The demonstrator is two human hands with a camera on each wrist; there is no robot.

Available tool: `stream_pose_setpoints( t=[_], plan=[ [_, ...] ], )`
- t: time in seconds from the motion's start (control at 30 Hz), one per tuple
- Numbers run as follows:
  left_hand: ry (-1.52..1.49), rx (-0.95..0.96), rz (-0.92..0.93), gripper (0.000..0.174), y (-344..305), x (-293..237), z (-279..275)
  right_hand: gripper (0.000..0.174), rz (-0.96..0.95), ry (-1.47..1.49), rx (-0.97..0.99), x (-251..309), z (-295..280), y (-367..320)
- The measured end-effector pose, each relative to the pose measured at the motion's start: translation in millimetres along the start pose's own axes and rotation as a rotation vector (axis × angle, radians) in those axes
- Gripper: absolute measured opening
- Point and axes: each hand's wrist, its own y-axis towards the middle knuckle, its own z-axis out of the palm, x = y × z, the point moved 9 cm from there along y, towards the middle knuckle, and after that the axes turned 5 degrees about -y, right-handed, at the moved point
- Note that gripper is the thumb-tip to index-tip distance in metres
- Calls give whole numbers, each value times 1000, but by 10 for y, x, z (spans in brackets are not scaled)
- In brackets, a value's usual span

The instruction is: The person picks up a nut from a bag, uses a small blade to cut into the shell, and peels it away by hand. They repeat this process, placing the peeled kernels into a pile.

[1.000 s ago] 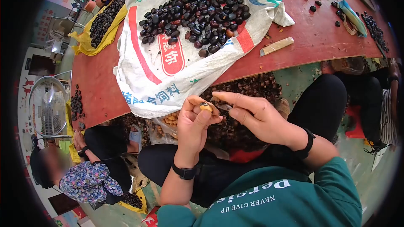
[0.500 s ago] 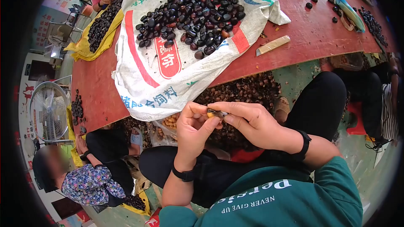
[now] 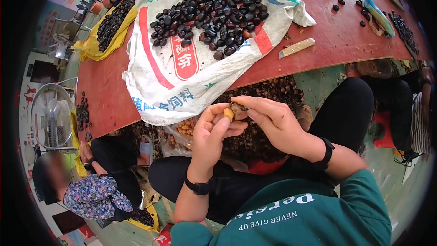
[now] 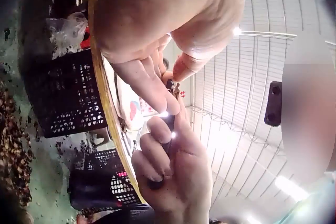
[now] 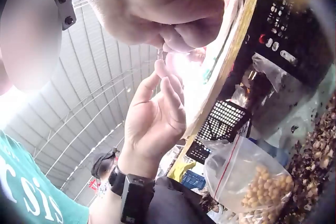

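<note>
Over my lap, my left hand (image 3: 222, 115) pinches a small chestnut (image 3: 229, 113) between thumb and forefinger, its yellow kernel partly bared. My right hand (image 3: 244, 107) meets it from the right, its fingers curled round a small dark-handled knife (image 4: 168, 125). A brown flap of shell (image 3: 237, 109) stands off the kernel at the blade. In the left wrist view the left hand (image 4: 157, 74) is on top and the right hand (image 4: 170, 171) below, with the nut (image 4: 171, 86) between them. The right wrist view shows the right hand (image 5: 168, 32) above the left hand (image 5: 157, 113).
A white woven sack (image 3: 173, 77) heaped with dark chestnuts (image 3: 209, 13) lies on the red table (image 3: 341, 36). Shell scraps (image 3: 268, 93) cover the floor below, beside a plastic bag of peeled kernels (image 5: 252, 182). A fan (image 3: 52, 116) and a seated person (image 3: 91, 196) are at left.
Both hands have stayed together over my lap, shifting slightly. The nut has turned in the left fingers, and a brown piece of shell now stands lifted off the yellow kernel.
</note>
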Motion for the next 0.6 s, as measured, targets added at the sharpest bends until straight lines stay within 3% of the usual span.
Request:
stream_pose_setpoints(
  t=[0.3, 0.37, 0.5, 0.6],
  plan=[
    [-246, -23, -109, 31, 29, 153, -130, 38, 12, -243, 120, 193, -24, -5],
    [-321, -34, -110, 29, 53, 147, -210, 38, -76, -177, 111, 238, -22, -5],
    [-145, -91, -209, 27, -44, 168, -310, 27, -157, -110, 153, 248, 31, -5],
    [-36, -106, -347, 26, -154, 407, -630, 24, -19, -244, 292, 133, 74, -39]
  ],
)
